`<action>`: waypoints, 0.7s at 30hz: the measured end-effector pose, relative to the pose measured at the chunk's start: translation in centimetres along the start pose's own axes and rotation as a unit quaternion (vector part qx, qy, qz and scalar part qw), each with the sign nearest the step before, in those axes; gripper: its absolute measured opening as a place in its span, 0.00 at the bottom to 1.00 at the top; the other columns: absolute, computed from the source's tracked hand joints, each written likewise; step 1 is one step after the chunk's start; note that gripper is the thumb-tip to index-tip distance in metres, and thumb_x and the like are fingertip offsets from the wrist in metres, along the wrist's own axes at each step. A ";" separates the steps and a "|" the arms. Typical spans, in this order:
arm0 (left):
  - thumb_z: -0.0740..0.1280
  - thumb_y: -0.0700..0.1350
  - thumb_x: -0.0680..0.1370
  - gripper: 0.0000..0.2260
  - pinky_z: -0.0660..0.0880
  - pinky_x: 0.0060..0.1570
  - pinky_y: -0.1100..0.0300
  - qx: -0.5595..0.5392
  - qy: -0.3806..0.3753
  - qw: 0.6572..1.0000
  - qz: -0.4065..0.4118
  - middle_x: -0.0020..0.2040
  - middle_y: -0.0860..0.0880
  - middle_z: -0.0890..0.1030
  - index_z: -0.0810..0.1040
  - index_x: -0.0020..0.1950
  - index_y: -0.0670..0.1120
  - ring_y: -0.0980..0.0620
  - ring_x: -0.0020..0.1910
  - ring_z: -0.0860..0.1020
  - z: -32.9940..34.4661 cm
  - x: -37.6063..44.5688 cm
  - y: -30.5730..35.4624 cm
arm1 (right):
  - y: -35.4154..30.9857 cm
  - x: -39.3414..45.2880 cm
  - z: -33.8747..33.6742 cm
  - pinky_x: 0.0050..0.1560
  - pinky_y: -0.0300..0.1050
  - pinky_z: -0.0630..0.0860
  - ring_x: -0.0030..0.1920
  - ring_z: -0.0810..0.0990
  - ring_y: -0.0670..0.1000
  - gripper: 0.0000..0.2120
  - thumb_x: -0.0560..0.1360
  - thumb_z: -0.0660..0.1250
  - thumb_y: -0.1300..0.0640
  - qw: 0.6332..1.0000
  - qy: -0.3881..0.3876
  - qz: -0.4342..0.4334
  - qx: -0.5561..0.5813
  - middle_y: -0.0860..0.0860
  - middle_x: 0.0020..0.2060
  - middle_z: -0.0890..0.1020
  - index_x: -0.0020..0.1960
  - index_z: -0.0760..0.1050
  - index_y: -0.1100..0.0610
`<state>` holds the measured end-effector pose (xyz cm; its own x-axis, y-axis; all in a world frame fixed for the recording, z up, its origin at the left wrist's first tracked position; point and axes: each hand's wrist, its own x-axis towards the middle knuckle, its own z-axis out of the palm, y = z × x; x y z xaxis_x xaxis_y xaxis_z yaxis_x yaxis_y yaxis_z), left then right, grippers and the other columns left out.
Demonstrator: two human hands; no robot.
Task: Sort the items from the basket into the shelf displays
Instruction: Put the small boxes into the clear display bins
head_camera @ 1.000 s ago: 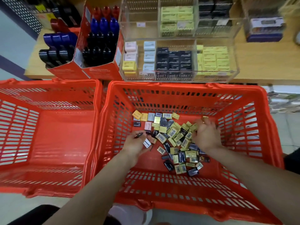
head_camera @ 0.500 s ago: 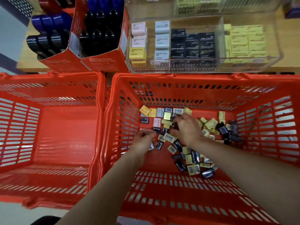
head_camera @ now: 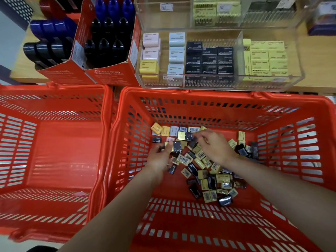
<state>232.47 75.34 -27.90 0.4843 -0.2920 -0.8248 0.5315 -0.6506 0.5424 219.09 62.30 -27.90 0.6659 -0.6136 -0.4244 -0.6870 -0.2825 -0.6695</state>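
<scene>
The red basket [head_camera: 200, 92] on the right has a heap of small eraser boxes [head_camera: 209, 171] on its floor, black and yellow, some showing barcodes. My left hand [head_camera: 160, 158] is low in the basket, left of the heap, and grips small black boxes [head_camera: 177, 146] at its fingertips. My right hand [head_camera: 215, 147] hovers over the heap's far part, its curled fingers pinching a black box [head_camera: 189, 136]. On the shelf behind, the clear display tray [head_camera: 298, 79] holds rows of pastel, black [head_camera: 209, 59] and yellow boxes [head_camera: 263, 60].
A second red basket [head_camera: 54, 157] stands directly left, its rim touching the first. Red cardboard cartons [head_camera: 112, 73] of black and blue sharpeners sit on the wooden shelf left of the tray. A higher clear tray [head_camera: 163, 17] stands behind.
My right hand moved left across the heap to its far middle, scattering some boxes to the right. My left hand stayed at the left with its black boxes. The camera tilted closer.
</scene>
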 end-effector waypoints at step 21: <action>0.67 0.51 0.81 0.15 0.70 0.26 0.64 0.012 -0.029 0.999 -0.007 0.38 0.51 0.75 0.76 0.64 0.45 0.56 0.28 0.70 -1.6 -1.5 1.2 | -0.6 -1.7 -1.0 0.25 0.32 0.65 0.29 0.73 0.41 0.09 0.79 0.66 0.50 0.992 0.016 -0.064 -0.111 0.44 0.35 0.74 0.50 0.66 0.50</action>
<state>233.49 76.13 -25.80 0.4355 -0.3223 -0.8405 0.5210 -0.6711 0.5273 218.07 62.79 -26.11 0.7440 -0.5850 -0.3230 -0.6476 -0.5121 -0.5642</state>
